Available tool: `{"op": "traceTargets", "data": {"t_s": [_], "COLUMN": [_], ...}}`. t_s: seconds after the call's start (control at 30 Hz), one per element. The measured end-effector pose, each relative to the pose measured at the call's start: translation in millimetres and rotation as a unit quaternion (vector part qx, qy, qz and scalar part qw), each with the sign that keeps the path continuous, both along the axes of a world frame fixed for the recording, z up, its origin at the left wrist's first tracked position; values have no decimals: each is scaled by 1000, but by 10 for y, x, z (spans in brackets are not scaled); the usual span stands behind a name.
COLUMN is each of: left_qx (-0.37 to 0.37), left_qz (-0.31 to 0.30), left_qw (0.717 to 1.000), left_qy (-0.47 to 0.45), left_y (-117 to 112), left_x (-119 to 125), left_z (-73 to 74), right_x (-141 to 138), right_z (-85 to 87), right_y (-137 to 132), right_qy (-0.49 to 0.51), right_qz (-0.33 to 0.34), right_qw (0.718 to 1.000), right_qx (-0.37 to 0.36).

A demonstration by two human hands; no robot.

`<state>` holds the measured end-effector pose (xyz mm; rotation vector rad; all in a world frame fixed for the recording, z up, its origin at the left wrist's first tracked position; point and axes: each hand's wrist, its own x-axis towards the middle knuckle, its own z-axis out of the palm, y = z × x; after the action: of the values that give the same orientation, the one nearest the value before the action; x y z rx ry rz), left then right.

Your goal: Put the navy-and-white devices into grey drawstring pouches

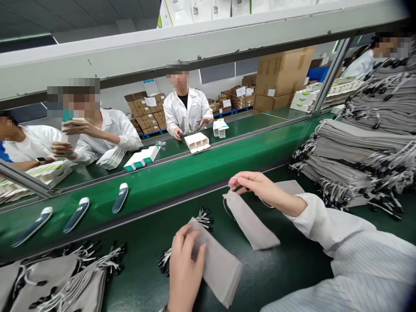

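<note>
A grey drawstring pouch (251, 221) hangs at a slant from my right hand (251, 184), whose fingers are pinched on the cord at its gathered mouth. The pouch's lower end is close to or touching the dark green table. My left hand (186, 264) rests on the left side of a stack of grey pouches (222, 266), fingers slightly apart and loosely bent. White cords with black ends spread out beyond that stack. Behind my right wrist lies another grey pouch (290, 187), partly hidden.
Three dark blue-and-white handheld devices (121, 198) lie on the green conveyor belt (169, 177). Tall piles of pouches (364, 151) stand at right, more pouches (87, 286) at lower left. Across the belt, people in white coats handle white boxes (197, 142). A shelf beam (195, 43) crosses above.
</note>
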<state>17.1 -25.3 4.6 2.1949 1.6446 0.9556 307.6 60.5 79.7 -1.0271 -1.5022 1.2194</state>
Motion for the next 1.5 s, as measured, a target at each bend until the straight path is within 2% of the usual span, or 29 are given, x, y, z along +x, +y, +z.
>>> {"op": "traceTargets", "data": {"t_s": [0.07, 0.13, 0.23, 0.3, 0.37, 0.47, 0.53, 0.63, 0.7, 0.77, 0.8, 0.83, 0.9, 0.97, 1.03, 1.1, 1.17, 1.27, 1.37, 1.43, 1.5], "left_qx": [-5, -9, -12, -11, -11, -19, -23, -20, -17, -16, -16, -17, -19, -20, -22, -27, -31, -32, -11, 16, 42], "left_qz": [-14, -23, -29, -31, -29, -28, -31, -37, -38, -36, -36, -36, -39, -42, -36, -24, -14, -9, 11, 57, 119], "left_qw": [999, 997, 997, 997, 997, 998, 997, 997, 998, 998, 998, 998, 998, 998, 998, 998, 998, 998, 998, 997, 990], "left_qy": [45, 67, 71, 69, 65, 62, 61, 58, 54, 49, 48, 46, 46, 47, 49, 52, 52, 49, 53, 55, 55], "left_y": [22, 39, 50, 48, 41, 35, 37, 43, 44, 41, 39, 37, 34, 30, 16, -15, -62, -129, -150, -138, -117], "left_x": [-46, -84, -126, -146, -159, -165, -167, -173, -178, -178, -177, -175, -173, -183, -208, -243, -273, -292, -312, -350, -405], "left_z": [-36, -59, -81, -89, -93, -95, -102, -121, -133, -140, -141, -141, -138, -134, -130, -121, -105, -63, -4, 33, 54], "right_x": [104, 198, 347, 491, 679, 966, 1084, 1057, 889, 615, 452, 281, -38, -259, -316, -186, 110, 738, 1266, 1353, 1152], "right_z": [-149, -321, -583, -720, -806, -854, -854, -815, -759, -688, -654, -627, -599, -611, -652, -727, -861, -1205, -1531, -1543, -1325], "right_y": [40, 10, -90, -134, -134, -47, 58, 248, 347, 371, 347, 301, 166, 28, -64, -103, -101, -10, 199, 358, 499], "right_qy": [-154, -313, -483, -533, -554, -596, -622, -612, -605, -597, -583, -562, -512, -484, -492, -517, -542, -559, -542, -524, -504], "right_qz": [-51, -99, -104, -74, -53, -63, -80, -116, -175, -236, -238, -214, -98, 21, 73, 73, 51, 9, 17, 7, 24], "right_qw": [985, 938, 865, 840, 826, 793, 773, 780, 774, 759, 762, 775, 812, 830, 833, 828, 818, 808, 809, 809, 819], "right_qx": [64, 111, 90, 73, 89, 107, 90, 60, 61, 108, 149, 195, 264, 275, 244, 206, 185, 185, 228, 265, 272]}}
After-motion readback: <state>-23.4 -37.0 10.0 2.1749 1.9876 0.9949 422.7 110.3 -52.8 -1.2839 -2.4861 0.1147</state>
